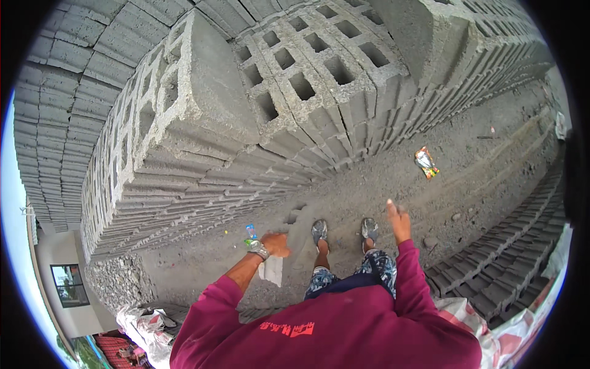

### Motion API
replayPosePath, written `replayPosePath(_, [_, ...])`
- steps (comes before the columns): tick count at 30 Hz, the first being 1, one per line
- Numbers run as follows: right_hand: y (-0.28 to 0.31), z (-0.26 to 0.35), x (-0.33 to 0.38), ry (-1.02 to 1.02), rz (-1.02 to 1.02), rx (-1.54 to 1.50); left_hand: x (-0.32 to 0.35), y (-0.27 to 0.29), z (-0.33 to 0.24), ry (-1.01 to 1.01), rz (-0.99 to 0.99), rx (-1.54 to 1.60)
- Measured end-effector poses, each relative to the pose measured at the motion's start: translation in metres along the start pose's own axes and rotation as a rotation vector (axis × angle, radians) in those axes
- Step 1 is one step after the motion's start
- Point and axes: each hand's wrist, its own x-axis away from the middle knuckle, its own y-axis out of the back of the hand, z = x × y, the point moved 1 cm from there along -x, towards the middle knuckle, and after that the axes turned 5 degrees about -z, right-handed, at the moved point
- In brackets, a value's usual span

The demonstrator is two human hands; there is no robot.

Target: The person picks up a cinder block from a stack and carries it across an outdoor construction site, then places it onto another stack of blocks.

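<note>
While holding the left hand (278, 244) curled at the upper edge of a pale grey, straight-edged flat piece (271, 271) in the head view, holds out the right hand (398, 221), released, well apart from it. Cannot tell whether gripping or only overlapping that piece. Faces rough grey hollow concrete blocks (218, 86), stacked ahead.

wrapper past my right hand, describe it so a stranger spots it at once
Find the stacked grey blocks, then the dirt path beside them. Beyond the right hand lies the wrapper: white, red and yellow, bright against grey dirt.
</note>
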Motion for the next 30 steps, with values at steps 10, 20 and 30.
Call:
replayPosePath(10, [-0.104,-0.025,0.105,-0.483,0.248,-1.488,0.178,0.059,-0.104,-0.674,-0.588,0.0])
replayPosePath(20, [-0.018,0.167,0.117,0.118,0.194,-1.655,0.301,0.053,-0.123,-0.811,-1.2,0.062])
replayPosePath(30, [-0.031,0.322,0.07,0.255,0.658,-1.447,0.305,0.1,-0.127,-0.523,-1.602,0.124])
